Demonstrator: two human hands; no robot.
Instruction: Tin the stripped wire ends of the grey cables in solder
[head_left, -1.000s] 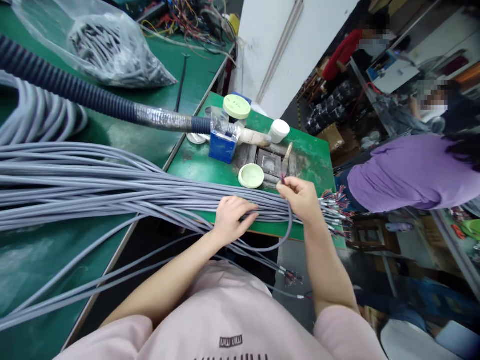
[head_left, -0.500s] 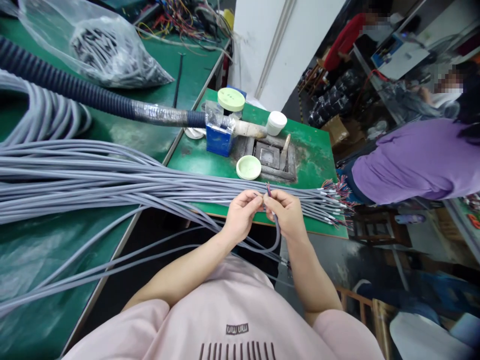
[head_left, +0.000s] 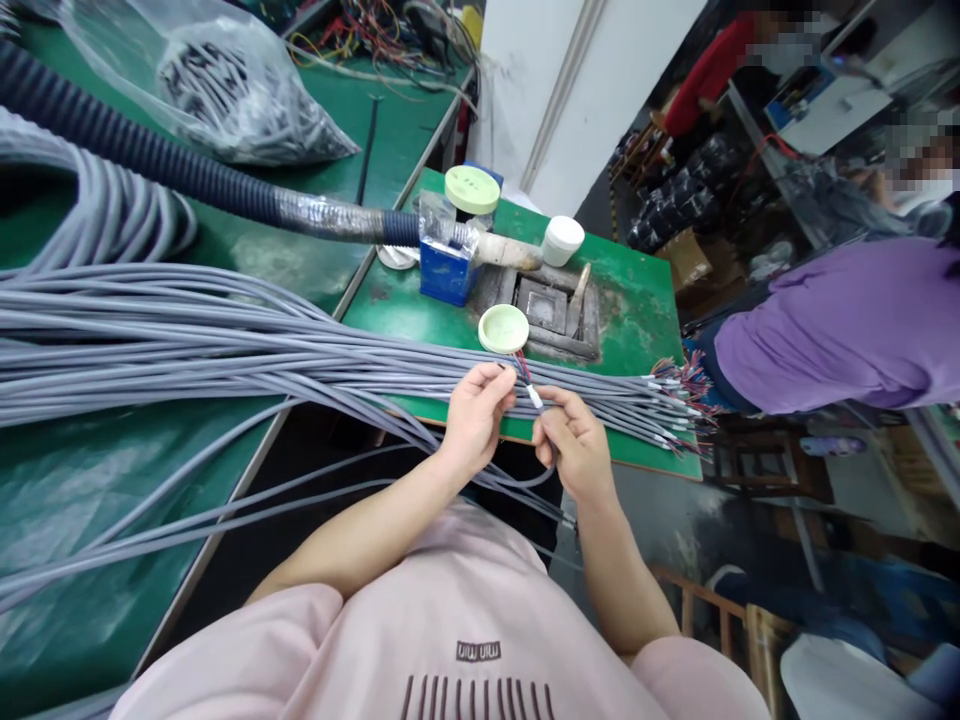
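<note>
Between the fingers and thumb of my right hand [head_left: 574,440] is a grey cable [head_left: 553,465], its end pointing up and away from me. A white band [head_left: 534,396] circles the cable near that end, and thin red and dark wires [head_left: 521,366] fan out past it. My left hand [head_left: 478,410] is closed in a pinch beside these wires, with a dark wire between thumb and forefinger. Beyond both hands runs a thick bundle of grey cables [head_left: 360,350], whose bared coloured ends [head_left: 686,385] lie at the right end of the green table [head_left: 637,300].
A pale green lid [head_left: 503,329] lies near a square solder pot [head_left: 544,308] with a scraper [head_left: 579,300]. Around it are a white tub [head_left: 562,241], a blue block [head_left: 444,272] and a ribbed hose [head_left: 210,195]. A person in purple [head_left: 832,325] is at the right.
My right hand has shifted down the cable, so the white band and spread wires now show. My hands have moved slightly apart. The whole view has shifted a little.
</note>
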